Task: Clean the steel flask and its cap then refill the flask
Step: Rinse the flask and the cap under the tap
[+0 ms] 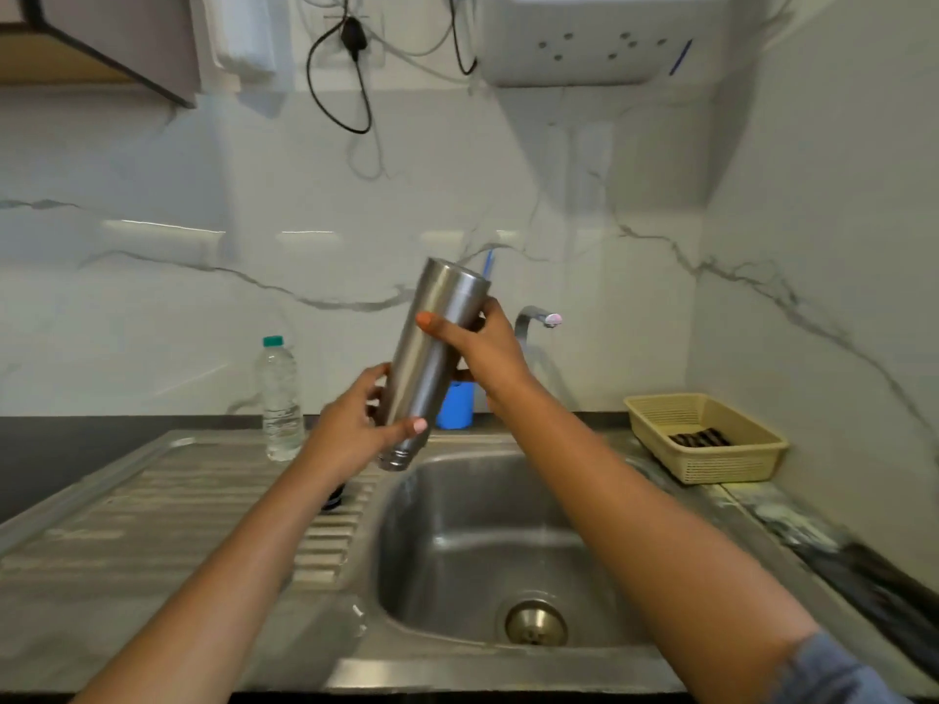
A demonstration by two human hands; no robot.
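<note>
While hands (355,424) (488,348) grip it, the smooth cylindrical steel flask (421,383) tilts.

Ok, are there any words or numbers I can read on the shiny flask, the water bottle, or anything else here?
No text can be read anywhere in this view.
steel flask: plain metal, no print shows.
plastic water bottle: any label is too blurred to read.
white appliance on the wall: no readable marking.
yellow basket: no writing shows.
</note>
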